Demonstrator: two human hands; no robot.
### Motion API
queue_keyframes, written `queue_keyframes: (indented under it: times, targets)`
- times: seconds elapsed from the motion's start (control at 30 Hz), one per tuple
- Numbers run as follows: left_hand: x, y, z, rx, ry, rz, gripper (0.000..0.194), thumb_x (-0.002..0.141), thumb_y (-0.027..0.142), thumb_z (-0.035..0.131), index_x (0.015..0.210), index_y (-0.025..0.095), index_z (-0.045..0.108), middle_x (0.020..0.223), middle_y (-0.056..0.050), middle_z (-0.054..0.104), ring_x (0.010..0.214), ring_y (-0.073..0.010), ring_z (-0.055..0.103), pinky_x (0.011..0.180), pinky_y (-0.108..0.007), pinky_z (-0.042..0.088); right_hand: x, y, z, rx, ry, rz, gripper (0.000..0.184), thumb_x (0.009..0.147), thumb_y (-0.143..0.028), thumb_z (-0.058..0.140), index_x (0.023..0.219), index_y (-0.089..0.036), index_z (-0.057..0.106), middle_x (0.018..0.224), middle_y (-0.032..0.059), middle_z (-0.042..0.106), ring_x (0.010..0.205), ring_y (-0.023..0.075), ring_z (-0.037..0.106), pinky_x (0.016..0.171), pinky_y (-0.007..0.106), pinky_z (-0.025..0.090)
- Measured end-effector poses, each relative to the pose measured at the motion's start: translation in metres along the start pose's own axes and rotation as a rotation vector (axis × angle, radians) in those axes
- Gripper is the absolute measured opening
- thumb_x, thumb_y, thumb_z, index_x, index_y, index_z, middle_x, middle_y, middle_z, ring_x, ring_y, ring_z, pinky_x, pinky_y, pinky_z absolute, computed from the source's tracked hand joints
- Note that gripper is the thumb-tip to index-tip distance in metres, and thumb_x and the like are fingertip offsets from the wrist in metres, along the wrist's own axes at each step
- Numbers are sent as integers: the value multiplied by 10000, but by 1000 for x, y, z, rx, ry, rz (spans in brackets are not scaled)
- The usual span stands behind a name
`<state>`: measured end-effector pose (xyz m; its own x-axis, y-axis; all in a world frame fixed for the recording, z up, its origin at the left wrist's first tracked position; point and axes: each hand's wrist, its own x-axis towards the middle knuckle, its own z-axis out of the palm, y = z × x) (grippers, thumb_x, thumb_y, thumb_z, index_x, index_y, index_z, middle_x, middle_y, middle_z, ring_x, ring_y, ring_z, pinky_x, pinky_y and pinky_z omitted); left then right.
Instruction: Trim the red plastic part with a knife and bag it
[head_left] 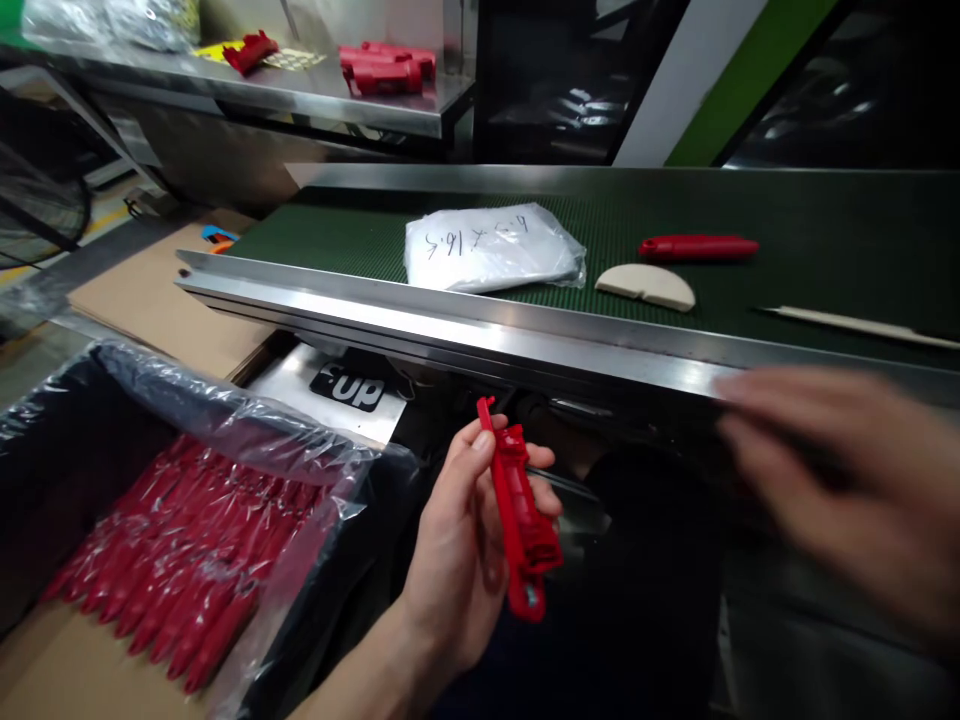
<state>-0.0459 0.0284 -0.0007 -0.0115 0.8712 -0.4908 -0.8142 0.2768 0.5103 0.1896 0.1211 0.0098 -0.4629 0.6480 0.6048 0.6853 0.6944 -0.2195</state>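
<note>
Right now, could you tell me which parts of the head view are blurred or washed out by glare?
In the head view, the right hand is smeared by motion blur; the left hand and its red plastic handle are sharp. Glare streaks the steel rail and the plastic liner over the red parts; the background is dim.

Item 1: black sticker (pixel 351 387), white letters "UP", on a metal plate up and left of the left grip (pixel 465 540). Item 2: clear plastic bag (pixel 491 247), handwritten digits, roughly "16.5", beyond the grip; remainder illegible.
</note>
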Motion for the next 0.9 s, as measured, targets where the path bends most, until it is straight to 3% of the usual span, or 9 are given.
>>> queue_keyframes:
  times: [0.03, 0.1, 0.17, 0.23, 0.43, 0.53, 0.63, 0.73, 0.9]
  targets:
    - [1, -1, 0, 12, 25, -5, 233, 970, 368, 512, 1120, 190, 521, 977, -99, 629, 685, -163, 582, 551, -247, 512, -11, -27, 2, 123, -172, -45, 341, 874, -162, 653, 1197, -268, 637, 1192, 33, 655, 1061, 169, 643, 967, 282, 505]
    - [2, -5, 0, 12, 79, -34, 214, 950, 364, 569, 1053, 182, 523, 979, -88, 622, 724, -166, 603, 592, -254, 542, -25, -68, 7, 351, -276, -123, 405, 883, -94, 615, 1278, -176, 569, 1213, 88, 610, 1094, 158, 612, 927, 242, 531]
    - [4, -9, 0, 13, 126, -73, 217, 929, 358, 621, 1002, 178, 525, 937, -69, 614, 726, -152, 609, 619, -234, 544, -31, -90, 13, 511, -275, -57, 436, 873, -34, 594, 1295, -124, 534, 1183, 105, 599, 1087, 151, 604, 893, 221, 546]
    - [5, -15, 1, 26, 175, -114, 221, 907, 344, 666, 969, 178, 535, 899, -49, 605, 711, -132, 599, 637, -216, 542, -33, -98, 17, 604, -218, 65, 454, 864, -20, 602, 1298, -128, 522, 1142, 93, 607, 1056, 144, 610, 873, 218, 550]
    - [7, -31, 0, -28, 243, -255, 218, 899, 296, 687, 817, 157, 540, 715, 16, 523, 569, -88, 527, 508, -174, 499, -40, -95, 19, 757, -218, 217, 417, 878, -53, 607, 1270, -190, 568, 1075, 62, 611, 946, 142, 631, 777, 249, 562]
    - [7, -35, -2, -35, 194, -272, 208, 952, 285, 602, 808, 140, 562, 694, -1, 553, 573, -97, 556, 522, -181, 512, -43, -91, 19, 787, -245, 256, 385, 886, -74, 598, 1247, -209, 584, 1077, 61, 617, 952, 151, 629, 791, 270, 561]
    - [7, -35, -7, -15, 86, -315, 277, 1001, 311, 480, 869, 111, 619, 821, -87, 644, 730, -154, 640, 617, -225, 558, -47, -83, 19, 794, -250, 340, 338, 886, -126, 627, 1203, -243, 605, 1060, 44, 641, 946, 164, 632, 805, 287, 560]
    - [7, -31, -11, -35, 62, -284, 233, 997, 256, 475, 914, 124, 649, 884, -88, 662, 768, -157, 646, 629, -236, 568, -54, -72, 19, 766, -225, 457, 291, 886, -176, 649, 1161, -266, 622, 1041, 30, 654, 920, 160, 637, 776, 262, 560]
    - [4, -28, -12, 78, 60, -169, 66, 915, 206, 620, 936, 149, 646, 928, -63, 650, 807, -176, 639, 631, -262, 590, -71, -58, 15, 792, -240, 646, 286, 906, -232, 631, 1186, -276, 592, 1091, 26, 654, 925, 147, 662, 774, 219, 570]
